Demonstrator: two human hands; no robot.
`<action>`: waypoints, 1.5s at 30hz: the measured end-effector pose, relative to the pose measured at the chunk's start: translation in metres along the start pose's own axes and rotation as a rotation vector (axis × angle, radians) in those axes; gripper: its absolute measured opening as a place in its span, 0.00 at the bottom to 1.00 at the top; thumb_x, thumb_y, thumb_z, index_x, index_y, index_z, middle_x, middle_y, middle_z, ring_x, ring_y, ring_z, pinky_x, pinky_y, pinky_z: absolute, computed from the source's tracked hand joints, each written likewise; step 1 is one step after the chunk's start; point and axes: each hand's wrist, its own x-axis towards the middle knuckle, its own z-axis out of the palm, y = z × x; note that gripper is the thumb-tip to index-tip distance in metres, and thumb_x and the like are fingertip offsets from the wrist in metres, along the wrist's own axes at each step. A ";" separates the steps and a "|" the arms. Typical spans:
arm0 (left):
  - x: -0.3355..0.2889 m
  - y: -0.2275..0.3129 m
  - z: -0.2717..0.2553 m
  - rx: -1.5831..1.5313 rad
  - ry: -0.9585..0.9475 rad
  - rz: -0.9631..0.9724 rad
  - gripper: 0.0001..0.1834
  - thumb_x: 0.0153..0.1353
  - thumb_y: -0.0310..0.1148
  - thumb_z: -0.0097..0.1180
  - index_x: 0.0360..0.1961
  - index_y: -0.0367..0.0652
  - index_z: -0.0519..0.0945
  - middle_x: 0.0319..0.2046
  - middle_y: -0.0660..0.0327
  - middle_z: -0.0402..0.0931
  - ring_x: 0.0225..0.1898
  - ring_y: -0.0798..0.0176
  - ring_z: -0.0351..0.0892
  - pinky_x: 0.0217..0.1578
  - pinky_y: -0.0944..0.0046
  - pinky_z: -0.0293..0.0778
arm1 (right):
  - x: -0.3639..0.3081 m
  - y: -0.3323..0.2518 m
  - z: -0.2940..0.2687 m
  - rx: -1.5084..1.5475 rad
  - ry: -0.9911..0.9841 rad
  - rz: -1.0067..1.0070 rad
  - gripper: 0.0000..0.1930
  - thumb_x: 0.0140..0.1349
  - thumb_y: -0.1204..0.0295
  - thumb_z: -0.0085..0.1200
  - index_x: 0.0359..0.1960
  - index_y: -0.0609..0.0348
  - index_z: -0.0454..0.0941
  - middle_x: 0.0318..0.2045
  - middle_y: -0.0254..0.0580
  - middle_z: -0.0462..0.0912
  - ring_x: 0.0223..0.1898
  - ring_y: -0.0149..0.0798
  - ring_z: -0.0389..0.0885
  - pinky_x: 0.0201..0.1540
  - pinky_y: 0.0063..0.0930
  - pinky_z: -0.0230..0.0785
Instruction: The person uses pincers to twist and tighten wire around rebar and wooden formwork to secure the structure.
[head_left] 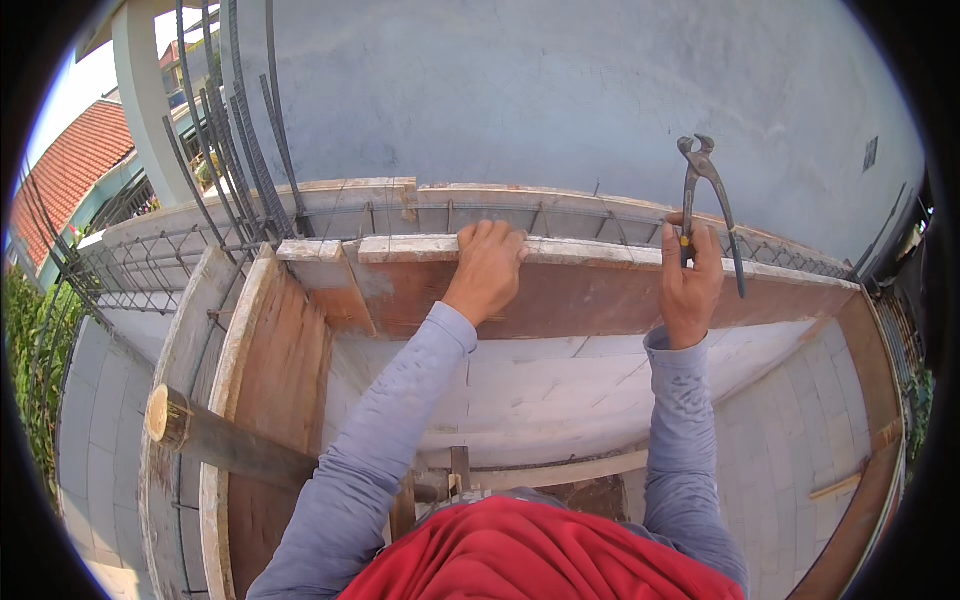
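Observation:
Pincers [700,160] with dark handles stand upright, jaws up, in my right hand [692,290]. My fingers and thumb close round one handle, while the other handle spreads away to the right, outside the grip. My left hand [490,265] rests with its fingers curled over the top edge of a long wooden formwork board [600,300]. What the fingertips touch behind that edge is hidden. Beyond the board, a reinforcement cage [620,230] of steel bars and stirrups runs along the trench between two boards.
Tall upright rebars [245,150] rise at the far left. A round wooden pole [240,440] crosses the left side boards [245,400]. A grey wall [560,100] stands behind the cage; a pale block wall [560,385] lies below the near board.

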 end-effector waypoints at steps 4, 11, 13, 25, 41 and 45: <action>0.002 -0.003 -0.002 0.014 -0.036 -0.013 0.14 0.73 0.33 0.49 0.52 0.39 0.83 0.48 0.58 0.80 0.51 0.52 0.74 0.61 0.50 0.59 | 0.020 0.003 0.017 -0.135 0.114 -0.177 0.10 0.71 0.66 0.60 0.46 0.59 0.84 0.35 0.41 0.77 0.31 0.32 0.72 0.30 0.27 0.64; 0.011 0.002 -0.022 -0.384 -0.052 -0.226 0.21 0.81 0.43 0.40 0.57 0.42 0.81 0.59 0.56 0.78 0.58 0.55 0.74 0.65 0.55 0.60 | 0.001 -0.032 0.027 0.400 -0.200 0.326 0.12 0.72 0.62 0.60 0.45 0.59 0.81 0.26 0.34 0.76 0.27 0.28 0.72 0.29 0.27 0.63; 0.001 0.037 -0.036 -0.713 0.113 -0.235 0.24 0.82 0.46 0.36 0.63 0.42 0.76 0.63 0.56 0.76 0.61 0.59 0.72 0.66 0.58 0.61 | -0.018 -0.046 0.029 0.450 -0.363 0.380 0.12 0.72 0.62 0.61 0.44 0.59 0.80 0.23 0.33 0.75 0.25 0.26 0.71 0.29 0.26 0.63; -0.069 0.033 -0.087 -0.987 0.437 -0.693 0.22 0.82 0.47 0.37 0.60 0.41 0.71 0.34 0.64 0.73 0.27 0.71 0.69 0.39 0.63 0.77 | 0.006 -0.053 0.067 0.836 -1.082 0.236 0.23 0.69 0.52 0.63 0.42 0.66 0.88 0.31 0.46 0.90 0.30 0.33 0.87 0.36 0.30 0.79; -0.018 0.015 -0.013 -0.121 -0.117 -0.357 0.20 0.77 0.41 0.46 0.60 0.39 0.65 0.38 0.39 0.83 0.35 0.29 0.82 0.37 0.34 0.75 | 0.062 0.056 0.234 -0.228 -0.992 -0.114 0.19 0.67 0.47 0.59 0.54 0.34 0.87 0.48 0.41 0.89 0.52 0.49 0.85 0.56 0.45 0.76; -0.015 0.018 -0.018 -0.140 -0.139 -0.395 0.19 0.76 0.41 0.46 0.60 0.39 0.66 0.36 0.40 0.83 0.36 0.29 0.82 0.38 0.34 0.75 | 0.062 0.049 0.229 -0.256 -0.971 -0.144 0.18 0.68 0.47 0.58 0.54 0.34 0.87 0.47 0.40 0.89 0.51 0.49 0.85 0.55 0.44 0.77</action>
